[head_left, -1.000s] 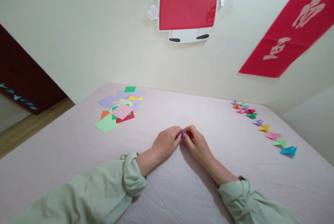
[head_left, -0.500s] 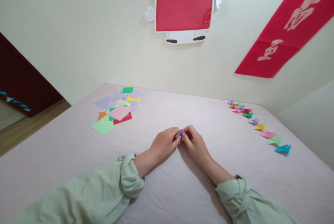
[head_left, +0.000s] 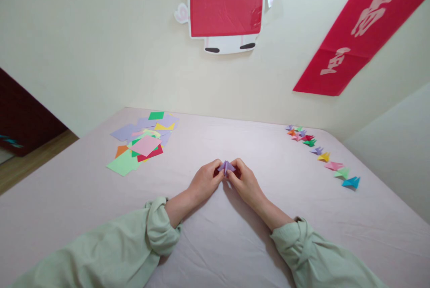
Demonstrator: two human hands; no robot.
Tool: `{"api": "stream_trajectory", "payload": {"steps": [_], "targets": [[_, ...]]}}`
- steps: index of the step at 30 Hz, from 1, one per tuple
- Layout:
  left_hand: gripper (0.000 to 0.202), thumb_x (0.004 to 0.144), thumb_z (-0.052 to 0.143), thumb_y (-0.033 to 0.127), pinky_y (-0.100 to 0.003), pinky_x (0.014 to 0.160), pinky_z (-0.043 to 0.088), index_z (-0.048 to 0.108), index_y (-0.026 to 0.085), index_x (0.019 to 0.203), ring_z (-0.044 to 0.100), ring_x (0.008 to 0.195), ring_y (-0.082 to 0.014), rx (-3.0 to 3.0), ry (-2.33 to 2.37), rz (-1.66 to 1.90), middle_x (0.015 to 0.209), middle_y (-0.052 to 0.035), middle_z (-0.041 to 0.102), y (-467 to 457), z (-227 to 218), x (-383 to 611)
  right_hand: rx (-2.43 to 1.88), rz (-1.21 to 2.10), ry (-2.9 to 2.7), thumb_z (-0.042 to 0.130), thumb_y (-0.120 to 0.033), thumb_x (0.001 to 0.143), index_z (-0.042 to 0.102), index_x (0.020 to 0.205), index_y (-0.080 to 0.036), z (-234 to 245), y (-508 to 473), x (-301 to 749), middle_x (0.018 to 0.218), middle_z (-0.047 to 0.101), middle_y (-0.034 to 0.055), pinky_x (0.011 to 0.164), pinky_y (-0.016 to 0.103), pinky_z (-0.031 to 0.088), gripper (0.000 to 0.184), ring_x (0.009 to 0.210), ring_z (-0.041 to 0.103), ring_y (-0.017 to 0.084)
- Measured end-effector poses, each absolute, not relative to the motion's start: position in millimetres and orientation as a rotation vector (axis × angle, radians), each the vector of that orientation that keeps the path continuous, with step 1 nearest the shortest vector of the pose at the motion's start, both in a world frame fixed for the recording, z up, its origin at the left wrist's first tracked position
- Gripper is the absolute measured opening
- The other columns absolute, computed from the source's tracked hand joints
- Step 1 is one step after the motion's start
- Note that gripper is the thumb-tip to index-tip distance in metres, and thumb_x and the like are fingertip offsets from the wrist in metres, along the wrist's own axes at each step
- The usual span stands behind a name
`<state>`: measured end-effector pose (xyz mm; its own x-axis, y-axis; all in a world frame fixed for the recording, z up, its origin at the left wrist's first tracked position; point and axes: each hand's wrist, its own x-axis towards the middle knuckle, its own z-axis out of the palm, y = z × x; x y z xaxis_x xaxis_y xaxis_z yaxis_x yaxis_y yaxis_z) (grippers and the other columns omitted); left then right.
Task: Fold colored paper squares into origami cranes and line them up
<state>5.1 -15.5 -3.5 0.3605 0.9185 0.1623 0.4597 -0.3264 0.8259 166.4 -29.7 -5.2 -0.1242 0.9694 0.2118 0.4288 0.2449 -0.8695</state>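
Observation:
My left hand [head_left: 203,183] and my right hand [head_left: 246,181] meet at the middle of a pale pink surface [head_left: 215,243]. Both pinch a small folded purple paper piece [head_left: 226,166] between their fingertips; its pointed flaps stick up between the thumbs. Both hands rest on the surface, and light green sleeves are rolled up at the wrists.
A loose pile of coloured paper squares [head_left: 141,144] lies at the far left. A curved row of several small folded paper figures [head_left: 322,156] runs along the far right, ending in a blue one [head_left: 351,182]. Red paper decorations [head_left: 225,3] hang on the cream wall behind.
The purple piece shows more between my fingertips, its flaps spread upward. My hands stay together in the same spot; the view has shifted slightly right.

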Motion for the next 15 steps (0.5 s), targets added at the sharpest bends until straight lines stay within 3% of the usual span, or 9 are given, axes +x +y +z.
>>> {"api": "stream_trajectory", "payload": {"steps": [15], "targets": [[0.012,0.087,0.048,0.021,-0.024,0.063,0.033,0.048,0.019,0.075,0.045,0.066,-0.0111,1.95,1.15,0.885,0.07,0.0049,0.048,-17.4,1.7,4.0,-1.296,0.859,-1.727,0.05,-0.022,0.085,0.049,0.08,-0.022,-2.4,-32.1,165.0,0.066,0.052,-0.0045,0.056,0.025,0.038,0.006,0.059,0.05,0.013]]}}
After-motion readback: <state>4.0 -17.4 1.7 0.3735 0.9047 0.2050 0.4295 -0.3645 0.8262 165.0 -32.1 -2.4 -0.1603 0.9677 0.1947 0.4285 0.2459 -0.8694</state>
